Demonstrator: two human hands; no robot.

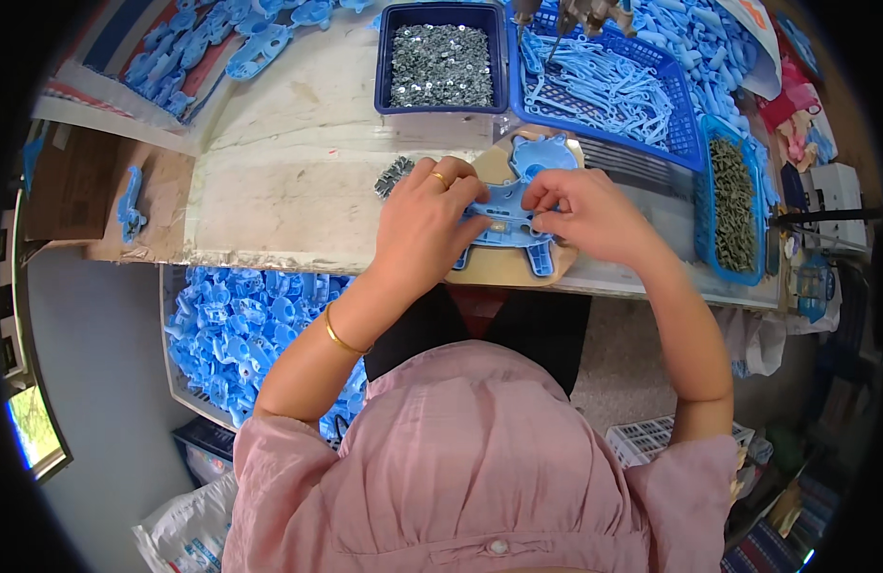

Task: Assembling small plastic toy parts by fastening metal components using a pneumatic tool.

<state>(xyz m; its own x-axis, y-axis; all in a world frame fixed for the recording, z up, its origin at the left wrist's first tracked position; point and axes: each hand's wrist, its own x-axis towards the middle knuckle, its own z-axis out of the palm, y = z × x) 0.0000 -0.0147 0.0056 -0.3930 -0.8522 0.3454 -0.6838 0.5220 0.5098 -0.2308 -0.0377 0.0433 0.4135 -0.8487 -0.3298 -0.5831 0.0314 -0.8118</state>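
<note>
A light-blue plastic toy shell [503, 199], shaped like an animal with a round head and legs, lies with its hollow side up on a tan board [489, 270] at the table's near edge. My left hand [430, 215] is closed at the shell's left side, thumb and fingers on its edge. Over the right part of the body, my right hand [589, 212] has its fingertips pinched together. Whatever they hold is too small or hidden to make out. A little pile of small metal parts [393, 177] sits beside my left hand.
Beyond the board stand a dark-blue bin [382, 67] of small metal pieces and a blue basket [691, 124] of blue plastic rods. Metal tool tips [585, 14] hang above. A blue tray [758, 250] of screws is at right. A crate [170, 358] of blue parts sits below left.
</note>
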